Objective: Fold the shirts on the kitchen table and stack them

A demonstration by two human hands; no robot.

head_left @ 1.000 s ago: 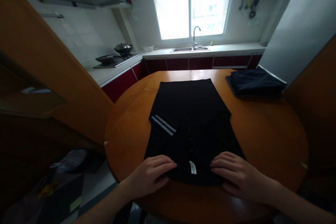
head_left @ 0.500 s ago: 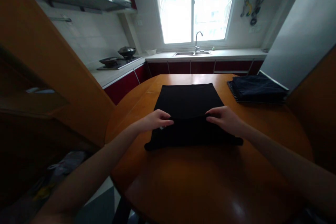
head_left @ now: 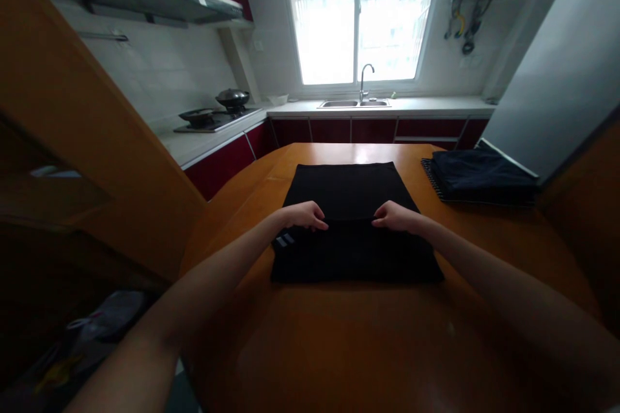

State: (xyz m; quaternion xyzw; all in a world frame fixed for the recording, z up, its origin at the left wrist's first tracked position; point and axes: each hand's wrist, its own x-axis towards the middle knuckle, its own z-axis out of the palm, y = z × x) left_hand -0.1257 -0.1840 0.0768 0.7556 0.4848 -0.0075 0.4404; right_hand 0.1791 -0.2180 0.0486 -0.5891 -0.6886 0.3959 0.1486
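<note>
A black shirt (head_left: 356, 255) lies on the wooden table (head_left: 358, 342), its near part folded over toward the far hem. Across its middle runs the edge of the folded layer. My left hand (head_left: 305, 214) pinches that edge left of centre, and my right hand (head_left: 394, 216) pinches it on the right. Two pale stripes of a sleeve (head_left: 284, 240) show beside the left wrist. The collar and the white label are hidden under the fold.
A stack of dark folded clothes (head_left: 484, 174) sits at the table's far right. Beyond the table are a counter with a sink (head_left: 353, 103) and a stove (head_left: 217, 119) with pans. A refrigerator (head_left: 557, 71) stands at the right.
Both hands have moved away from me, carrying the shirt's near end over onto its middle. The label and collar went out of sight, and the hands have since drawn slightly closer together.
</note>
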